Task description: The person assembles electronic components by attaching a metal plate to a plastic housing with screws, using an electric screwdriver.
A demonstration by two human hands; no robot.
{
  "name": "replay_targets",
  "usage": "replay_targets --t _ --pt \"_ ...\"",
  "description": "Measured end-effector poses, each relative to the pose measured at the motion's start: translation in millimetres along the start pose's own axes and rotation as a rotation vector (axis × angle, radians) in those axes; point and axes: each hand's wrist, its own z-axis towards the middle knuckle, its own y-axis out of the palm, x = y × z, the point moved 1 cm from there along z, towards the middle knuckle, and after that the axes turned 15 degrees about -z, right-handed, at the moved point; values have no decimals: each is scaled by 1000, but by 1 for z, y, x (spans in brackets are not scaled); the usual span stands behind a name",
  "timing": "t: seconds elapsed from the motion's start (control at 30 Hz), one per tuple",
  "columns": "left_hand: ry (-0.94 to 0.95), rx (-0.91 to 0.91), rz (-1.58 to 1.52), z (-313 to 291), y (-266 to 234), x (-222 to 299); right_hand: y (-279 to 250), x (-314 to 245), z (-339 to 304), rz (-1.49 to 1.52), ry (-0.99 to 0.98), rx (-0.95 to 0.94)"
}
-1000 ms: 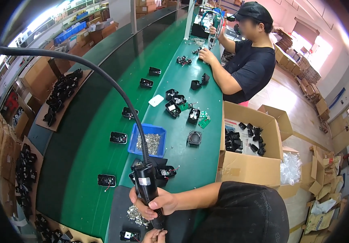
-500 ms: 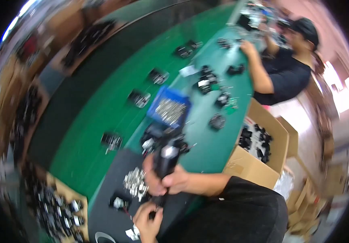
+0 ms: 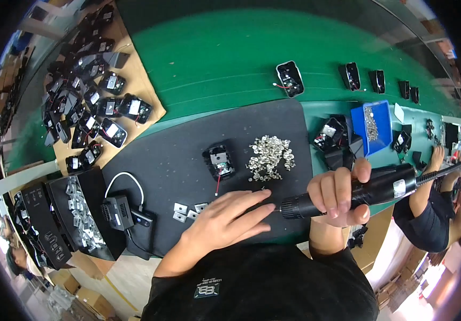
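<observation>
My right hand (image 3: pixel 340 195) is wrapped around a black electric screwdriver (image 3: pixel 383 188), which lies slantwise with its bit pointing left. My left hand (image 3: pixel 230 218) reaches in at the bit's tip, fingers bent around something dark that they mostly hide. I cannot make out what it is. Beyond it a black plastic housing (image 3: pixel 219 161) with a metal plate and a red wire lies on the dark grey mat (image 3: pixel 177 144). To its right is a heap of silvery screws (image 3: pixel 269 156). A few small metal plates (image 3: pixel 181 209) lie left of my left hand.
At the right stand a blue bin (image 3: pixel 383 125) of screws and more black housings (image 3: pixel 331 134). Several housings sit on the green belt (image 3: pixel 214 59). Cardboard at the left (image 3: pixel 153 107) carries many more. A box of metal plates (image 3: pixel 83 219) stands lower left. A co-worker (image 3: pixel 428 219) works at far right.
My view has swung left and down toward the mat, bringing the boxes at the left into sight. The screwdriver stays in my right hand, its bit still beside my left fingers.
</observation>
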Motion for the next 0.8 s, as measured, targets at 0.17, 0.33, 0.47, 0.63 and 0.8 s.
replay_targets --t 0.17,0.33,0.47,0.63,0.8 --pt "0 187 254 -11 -50 -10 15 0 19 -88 -36 -10" --pt "-271 69 413 -7 -57 -31 34 17 39 -249 -54 35" --pt "-319 59 418 -7 -47 -46 37 28 46 -362 0 43" --pt "-349 126 358 0 -45 -47 40 43 54 -467 6 20" --pt "-357 140 337 3 -47 -50 34 48 58 -468 10 -59"
